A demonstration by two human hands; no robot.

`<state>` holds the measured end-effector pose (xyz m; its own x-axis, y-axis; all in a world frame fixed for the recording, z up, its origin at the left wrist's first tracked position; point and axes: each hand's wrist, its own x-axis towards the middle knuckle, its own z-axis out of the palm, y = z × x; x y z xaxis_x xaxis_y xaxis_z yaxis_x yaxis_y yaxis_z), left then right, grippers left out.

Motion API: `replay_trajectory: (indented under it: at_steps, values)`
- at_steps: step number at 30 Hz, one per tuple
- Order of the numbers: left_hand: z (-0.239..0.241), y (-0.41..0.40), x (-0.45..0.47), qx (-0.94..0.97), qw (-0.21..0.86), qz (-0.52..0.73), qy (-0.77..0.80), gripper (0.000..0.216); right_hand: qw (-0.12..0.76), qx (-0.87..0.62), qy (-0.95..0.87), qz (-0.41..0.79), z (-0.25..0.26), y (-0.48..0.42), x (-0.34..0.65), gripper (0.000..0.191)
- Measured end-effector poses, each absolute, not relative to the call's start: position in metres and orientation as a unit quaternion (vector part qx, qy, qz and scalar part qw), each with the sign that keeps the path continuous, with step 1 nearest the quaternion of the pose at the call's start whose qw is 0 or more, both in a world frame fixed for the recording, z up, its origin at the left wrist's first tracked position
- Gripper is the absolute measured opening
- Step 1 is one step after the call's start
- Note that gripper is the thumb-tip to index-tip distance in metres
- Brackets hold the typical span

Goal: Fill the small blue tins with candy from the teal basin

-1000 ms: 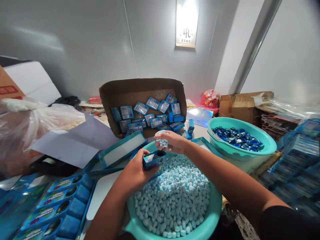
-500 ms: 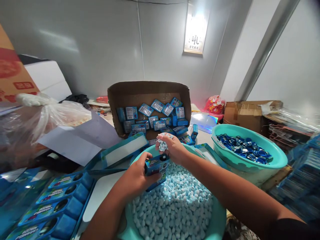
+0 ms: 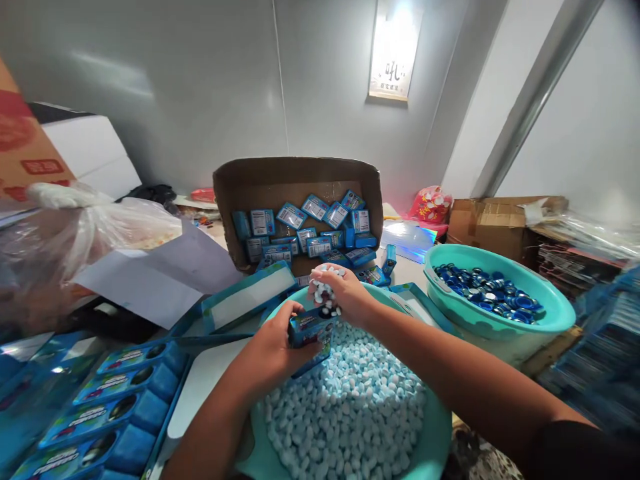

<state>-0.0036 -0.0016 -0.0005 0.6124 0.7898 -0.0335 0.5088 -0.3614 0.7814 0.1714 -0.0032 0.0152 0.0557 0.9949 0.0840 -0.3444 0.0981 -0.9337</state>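
Nearest me: my two forearms reach out over a teal basin heaped with small pale blue tablets
Left hand: my left hand is wrapped around a small blue box, thumb on the near face, fingers curled behind it, so it is pinched firmly and held just above the tablets near the far rim of the basin
Box: it sits slightly tilted, with a dark round hole on its top side, right under my other hand
Right hand: my right hand is cupped into a loose fist around a handful of white tablets; the fingers are bent over them, not spread, and a few tablets show at the bottom edge of the fist, touching the top of the box
Left of me: a tray of blue boxes lies flat in rows, each with a round hole, beside the basin
Further left: a clear plastic bag bulges over a sheet of white paper
Right of me: a second teal basin holds dark blue caps, well apart from my hands
Beyond my hands: an open cardboard carton lies on its side with a pile of filled blue packs inside
Far back: a grey wall with a lit sign
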Motion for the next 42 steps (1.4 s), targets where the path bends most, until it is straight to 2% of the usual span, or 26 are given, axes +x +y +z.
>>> replay_trajectory:
  at_steps: [19, 30, 33, 35, 39, 41, 42]
  values:
    - [-0.012, 0.006, -0.004, 0.817, 0.387, 0.174, 0.39, 0.049, 0.614, -0.356, -0.4, 0.58, 0.02, -0.004, 0.171, 0.04]
    - [-0.012, 0.005, -0.004, 0.798, 0.372, 0.221, 0.42, 0.046, 0.605, -0.326, -0.443, 0.576, 0.018, -0.004, 0.175, 0.027]
    - [-0.015, 0.008, -0.004, 0.789, 0.373, 0.231, 0.43, 0.052, 0.609, -0.383, -0.449, 0.53, 0.02, 0.0, 0.178, 0.025]
    - [-0.016, 0.009, -0.004, 0.786, 0.353, 0.237, 0.448, 0.055, 0.567, -0.502, -0.453, 0.47, 0.017, 0.001, 0.186, 0.029]
    - [-0.014, 0.009, -0.003, 0.776, 0.308, 0.246, 0.493, 0.054, 0.403, -0.658, -0.481, 0.417, 0.002, -0.022, 0.21, 0.026]
    - [-0.012, 0.007, -0.002, 0.775, 0.309, 0.247, 0.494, 0.052, 0.306, -0.694, -0.521, 0.392, -0.007, -0.047, 0.216, 0.027]
    - [-0.011, 0.006, -0.001, 0.774, 0.313, 0.247, 0.492, 0.051, 0.224, -0.715, -0.564, 0.346, -0.011, -0.06, 0.214, 0.033]
